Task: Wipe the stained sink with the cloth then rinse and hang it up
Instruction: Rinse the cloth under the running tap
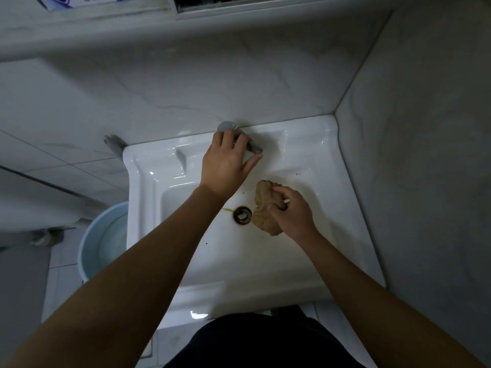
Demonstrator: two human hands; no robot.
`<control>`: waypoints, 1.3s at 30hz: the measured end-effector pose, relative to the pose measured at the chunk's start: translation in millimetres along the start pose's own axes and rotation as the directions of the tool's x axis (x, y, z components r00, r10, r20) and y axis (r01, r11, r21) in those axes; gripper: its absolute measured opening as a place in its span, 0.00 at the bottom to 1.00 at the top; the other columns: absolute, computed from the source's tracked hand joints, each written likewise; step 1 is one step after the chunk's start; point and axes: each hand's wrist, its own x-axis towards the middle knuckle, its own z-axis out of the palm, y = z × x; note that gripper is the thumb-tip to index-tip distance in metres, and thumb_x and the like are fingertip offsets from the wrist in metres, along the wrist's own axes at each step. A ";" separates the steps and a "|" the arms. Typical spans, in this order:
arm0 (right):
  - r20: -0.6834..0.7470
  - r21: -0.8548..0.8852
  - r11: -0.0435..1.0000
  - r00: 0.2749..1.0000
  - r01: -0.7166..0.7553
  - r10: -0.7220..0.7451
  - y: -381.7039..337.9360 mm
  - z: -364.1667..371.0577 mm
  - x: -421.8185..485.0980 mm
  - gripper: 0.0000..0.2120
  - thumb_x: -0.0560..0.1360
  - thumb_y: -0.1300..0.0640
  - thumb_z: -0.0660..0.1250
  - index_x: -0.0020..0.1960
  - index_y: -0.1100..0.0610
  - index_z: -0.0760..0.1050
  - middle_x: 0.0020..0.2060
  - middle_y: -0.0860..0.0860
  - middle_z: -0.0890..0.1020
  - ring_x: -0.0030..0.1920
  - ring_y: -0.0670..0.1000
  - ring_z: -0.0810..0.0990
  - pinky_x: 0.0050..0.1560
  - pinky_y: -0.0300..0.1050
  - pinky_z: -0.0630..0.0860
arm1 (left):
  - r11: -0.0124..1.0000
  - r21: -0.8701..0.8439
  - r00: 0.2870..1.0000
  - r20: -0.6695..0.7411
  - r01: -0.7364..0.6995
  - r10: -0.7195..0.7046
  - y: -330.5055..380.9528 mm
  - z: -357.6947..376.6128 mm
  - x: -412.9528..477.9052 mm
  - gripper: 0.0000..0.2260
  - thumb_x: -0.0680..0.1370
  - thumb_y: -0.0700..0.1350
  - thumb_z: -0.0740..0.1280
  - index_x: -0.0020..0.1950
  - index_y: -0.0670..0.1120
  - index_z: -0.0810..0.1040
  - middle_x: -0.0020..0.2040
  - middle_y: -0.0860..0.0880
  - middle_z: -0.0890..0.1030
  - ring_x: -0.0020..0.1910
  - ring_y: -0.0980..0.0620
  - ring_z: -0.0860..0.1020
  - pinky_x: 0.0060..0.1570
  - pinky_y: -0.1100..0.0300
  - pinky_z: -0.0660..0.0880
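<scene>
A white ceramic sink (313,160) fills the middle of the head view, with brown stains around its drain (241,215) and down the basin floor. My right hand (291,211) grips a crumpled tan cloth (265,205) just right of the drain, low in the basin. My left hand (228,160) reaches to the back rim and its fingers curl over the metal tap (253,147) where it meets the wall. No running water shows.
A light blue basin (102,237) holding water stands on the tiled floor left of the sink. Marble-look walls close in behind and on the right. A shelf with boxes (58,2) runs above.
</scene>
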 end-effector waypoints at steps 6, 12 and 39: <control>0.008 0.010 1.000 1.000 -0.011 0.011 4.5 -4.5 -5.4 0.22 0.73 0.54 0.70 0.67 0.48 0.75 0.56 0.49 0.78 0.54 0.50 0.79 0.57 0.50 0.79 | 0.997 -0.057 0.999 0.030 0.046 -0.044 -2.8 -3.7 3.7 0.21 0.81 0.60 0.60 0.62 0.44 0.77 0.62 0.43 0.77 0.61 0.42 0.74 0.48 0.50 0.79; 0.030 0.005 1.000 0.999 -0.017 0.017 7.4 -2.3 -11.6 0.22 0.73 0.54 0.70 0.67 0.48 0.75 0.56 0.49 0.78 0.53 0.51 0.80 0.55 0.49 0.79 | 0.990 -0.115 0.996 0.039 0.080 -0.076 -7.2 -13.8 9.1 0.20 0.81 0.59 0.61 0.63 0.45 0.77 0.62 0.45 0.78 0.59 0.44 0.76 0.53 0.51 0.76; 0.462 0.424 0.671 0.783 -0.608 0.417 25.3 109.1 46.3 0.16 0.73 0.63 0.73 0.59 0.62 0.76 0.52 0.60 0.84 0.48 0.57 0.86 0.41 0.50 0.83 | -0.177 -0.389 0.285 0.858 0.904 -0.427 -33.2 97.5 -133.2 0.15 0.81 0.47 0.67 0.65 0.43 0.76 0.56 0.43 0.82 0.45 0.50 0.84 0.33 0.59 0.82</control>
